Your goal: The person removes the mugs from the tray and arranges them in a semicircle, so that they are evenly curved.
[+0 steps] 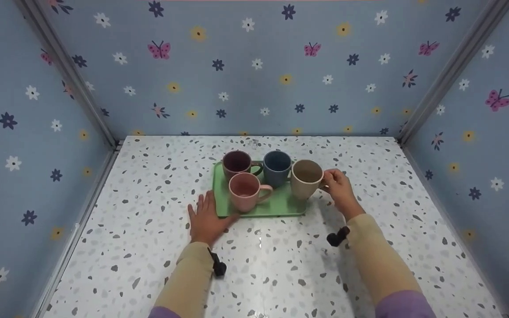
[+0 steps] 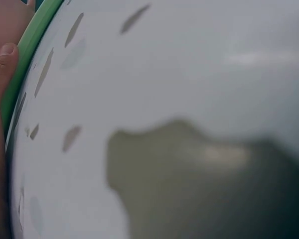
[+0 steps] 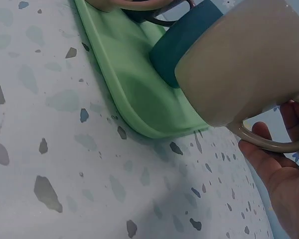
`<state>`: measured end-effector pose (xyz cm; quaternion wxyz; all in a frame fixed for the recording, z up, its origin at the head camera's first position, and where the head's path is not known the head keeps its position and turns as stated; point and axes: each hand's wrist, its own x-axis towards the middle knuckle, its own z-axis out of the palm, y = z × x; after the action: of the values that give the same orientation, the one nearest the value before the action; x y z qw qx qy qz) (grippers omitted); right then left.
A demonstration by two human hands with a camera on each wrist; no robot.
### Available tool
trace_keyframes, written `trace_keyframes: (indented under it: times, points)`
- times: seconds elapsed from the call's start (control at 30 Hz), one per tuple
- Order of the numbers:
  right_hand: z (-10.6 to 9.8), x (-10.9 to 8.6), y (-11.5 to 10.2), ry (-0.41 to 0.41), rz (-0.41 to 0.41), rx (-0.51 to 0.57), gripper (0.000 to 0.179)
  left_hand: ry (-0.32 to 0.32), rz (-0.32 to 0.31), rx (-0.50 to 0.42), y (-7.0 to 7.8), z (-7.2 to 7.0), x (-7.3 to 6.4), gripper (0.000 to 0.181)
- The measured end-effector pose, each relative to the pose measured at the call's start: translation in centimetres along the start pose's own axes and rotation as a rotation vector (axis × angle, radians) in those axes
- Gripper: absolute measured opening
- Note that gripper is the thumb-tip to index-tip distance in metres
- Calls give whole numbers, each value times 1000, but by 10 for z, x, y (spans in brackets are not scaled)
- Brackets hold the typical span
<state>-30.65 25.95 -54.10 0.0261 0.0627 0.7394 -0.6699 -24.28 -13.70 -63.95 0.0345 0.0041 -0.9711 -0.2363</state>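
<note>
A green tray point(image 1: 281, 205) lies on the speckled table. On it stand a maroon mug point(image 1: 237, 164) at the back left, a pink mug point(image 1: 244, 194) in front of that, and a blue mug point(image 1: 276, 170) at the back. My right hand point(image 1: 339, 190) grips the handle of a beige mug point(image 1: 306, 181) over the tray's right end. In the right wrist view the beige mug point(image 3: 244, 64) looks raised off the tray, its fingers around the handle. My left hand point(image 1: 207, 221) rests spread at the tray's front left corner, its thumb along the green rim point(image 2: 32, 42).
The white speckled table point(image 1: 272, 269) spreads around the tray. Blue flowered panels point(image 1: 254, 66) stand behind and at both sides, with grey metal posts point(image 1: 71, 73) at the corners. A black wrist device point(image 1: 219, 265) sits on each sleeve.
</note>
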Motion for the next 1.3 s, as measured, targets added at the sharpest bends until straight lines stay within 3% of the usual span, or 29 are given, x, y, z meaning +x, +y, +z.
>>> trace_keyframes:
  times: [0.4, 0.73, 1.3]
  points:
    - [-31, -1, 5, 38, 1, -27, 30, -6, 1, 15, -1, -1, 0, 125]
    - [-54, -2, 18, 51, 46, -54, 30, 7, 4, -9, -1, -1, 1, 125]
    - [-63, 5, 44, 62, 28, -37, 32, 9, 4, -7, -1, -2, 0, 125]
